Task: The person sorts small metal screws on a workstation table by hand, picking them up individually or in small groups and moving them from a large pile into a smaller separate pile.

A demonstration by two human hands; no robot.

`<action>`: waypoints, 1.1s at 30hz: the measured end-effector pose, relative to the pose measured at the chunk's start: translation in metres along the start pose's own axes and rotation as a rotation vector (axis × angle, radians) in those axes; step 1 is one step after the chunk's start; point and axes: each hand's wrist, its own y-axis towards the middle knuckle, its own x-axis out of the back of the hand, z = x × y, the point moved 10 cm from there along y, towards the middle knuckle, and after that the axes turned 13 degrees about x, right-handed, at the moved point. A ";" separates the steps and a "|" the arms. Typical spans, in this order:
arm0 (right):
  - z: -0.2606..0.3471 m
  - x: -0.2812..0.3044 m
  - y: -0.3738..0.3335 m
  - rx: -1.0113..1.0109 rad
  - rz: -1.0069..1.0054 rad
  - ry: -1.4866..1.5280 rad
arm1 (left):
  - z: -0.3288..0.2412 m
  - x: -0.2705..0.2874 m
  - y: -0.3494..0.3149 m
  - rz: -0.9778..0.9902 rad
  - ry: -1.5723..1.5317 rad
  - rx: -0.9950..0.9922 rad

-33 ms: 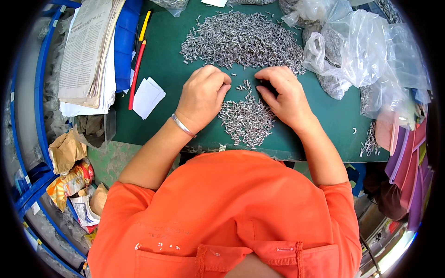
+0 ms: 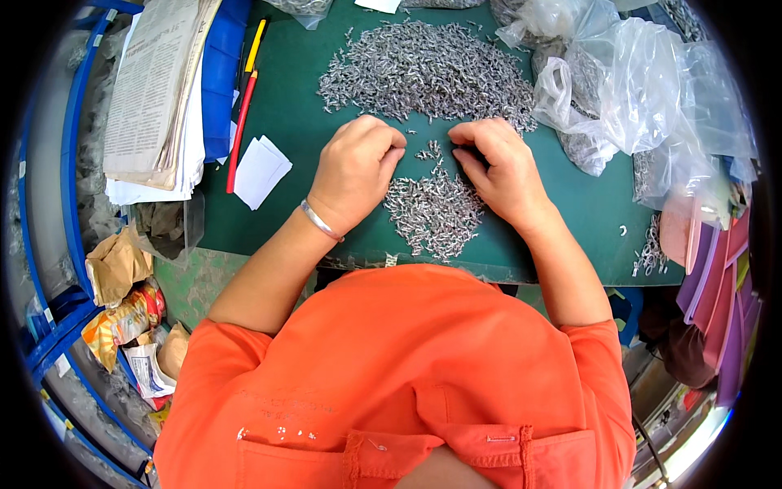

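Observation:
My left hand (image 2: pixel 358 167) rests on the green tabletop with its fingers curled and the thumb pressed against the index finger. Whatever may be in that pinch is hidden. Across from it, my right hand (image 2: pixel 501 167) is bent, its thumb and index fingertips a little apart with nothing visible between them. Small silvery metal pieces form a pile (image 2: pixel 433 216) between my wrists, narrowing into a thin trail toward the fingertips. Beyond both hands spreads a larger heap of similar grey metal pieces (image 2: pixel 423 69); my right fingers are close to its near edge.
White paper slips (image 2: pixel 261 171), a red pencil (image 2: pixel 242 130) and a yellow-black pen (image 2: pixel 254 47) lie left. Newspapers (image 2: pixel 151 98) are stacked beside a blue bin (image 2: pixel 222 81). Clear plastic bags (image 2: pixel 627 81) crowd the right, above loose white rings (image 2: pixel 650 251).
My right hand has shifted very slightly, its fingers a touch lower. My left hand and the piles look the same.

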 end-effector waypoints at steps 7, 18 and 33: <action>-0.013 -0.005 -0.010 -0.241 -0.020 0.346 | 0.039 -0.004 -0.005 0.124 -0.481 0.417; 0.016 -0.014 0.014 0.086 0.003 0.133 | -0.016 -0.012 -0.003 0.041 0.025 -0.064; 0.005 -0.003 0.012 0.002 0.012 0.225 | -0.025 0.000 -0.001 -0.071 0.009 -0.090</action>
